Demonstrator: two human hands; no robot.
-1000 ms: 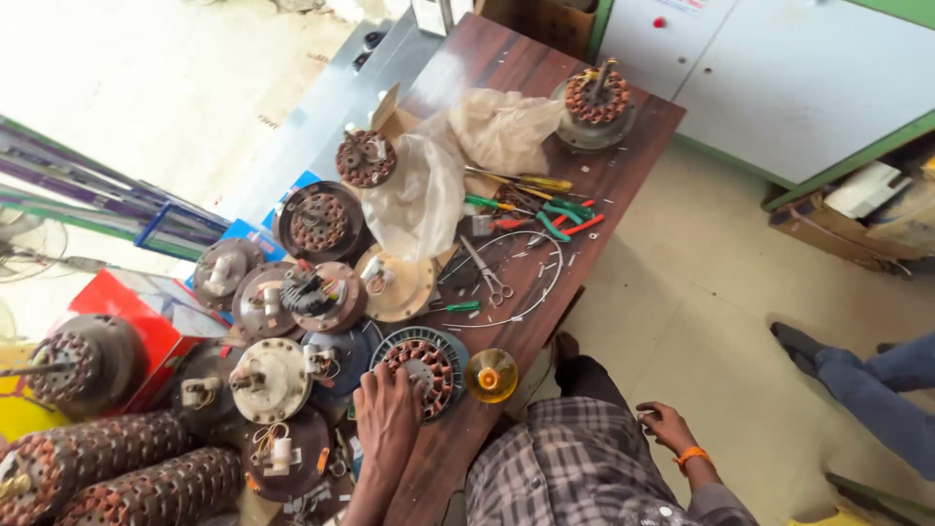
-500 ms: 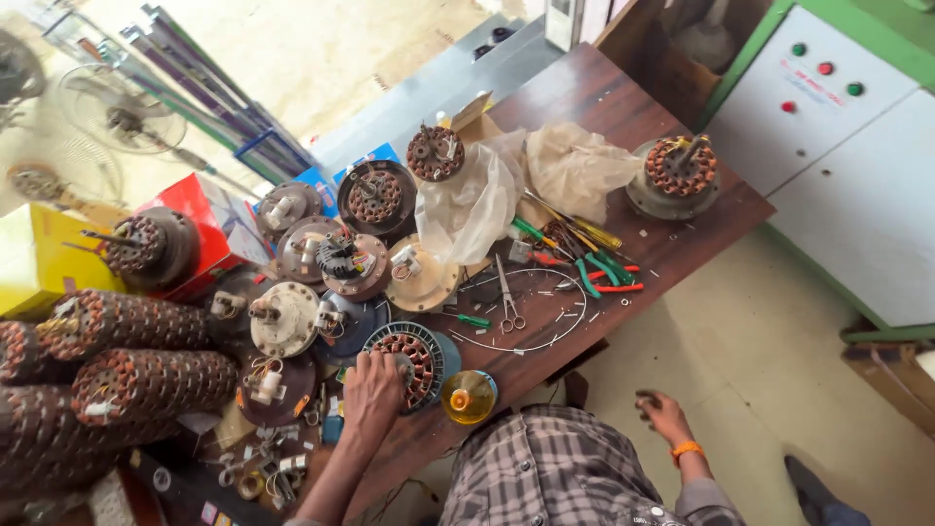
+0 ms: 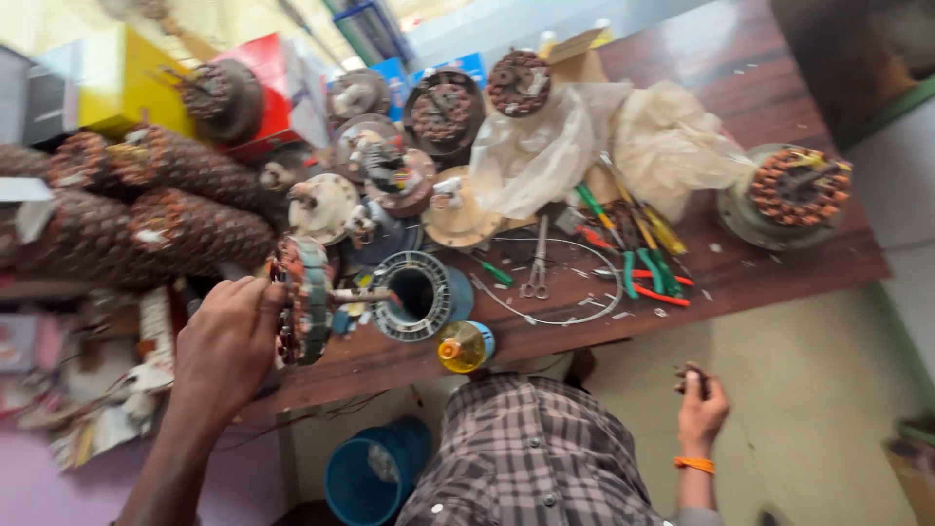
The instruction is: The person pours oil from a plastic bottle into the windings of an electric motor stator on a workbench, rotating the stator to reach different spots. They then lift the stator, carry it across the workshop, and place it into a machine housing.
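1. Holding a fan motor stator (image 3: 304, 300) on edge, your left hand (image 3: 226, 341) has its grip clamped on the near rim — fingers wrapped over the windings, the part tilted up off the counter (image 3: 769, 268).
2. Just past the grip, the stator's shaft (image 3: 362, 293) points away from your palm toward a round grey motor housing (image 3: 414, 295) with an open centre; whether the shaft touches it cannot be told.
3. Just beside that housing, on the side nearer your body, a small yellow-capped bottle (image 3: 464, 347) sits at the counter's edge.
4. Beyond the grip, across the counter, lie scissors (image 3: 536, 268), a loop of wire (image 3: 565, 282) and a cluster of green- and red-handled pliers (image 3: 648, 268); crumpled plastic bags (image 3: 604, 146) sit behind them.
5. Above the grip in view, several motor caps and wound stators (image 3: 390, 166) crowd together, and stacked windings (image 3: 166, 209) lie to the outer side of your hand.
6. Well apart from the grip, another stator in its housing (image 3: 791, 190) rests at the far end of the counter.
7. Your right hand (image 3: 701, 404) hangs below the counter's edge, away from everything on it — its fingers are curled, though whether they grip anything cannot be told.
8. A blue bucket (image 3: 375, 472) stands on the floor under the counter, below your left forearm.
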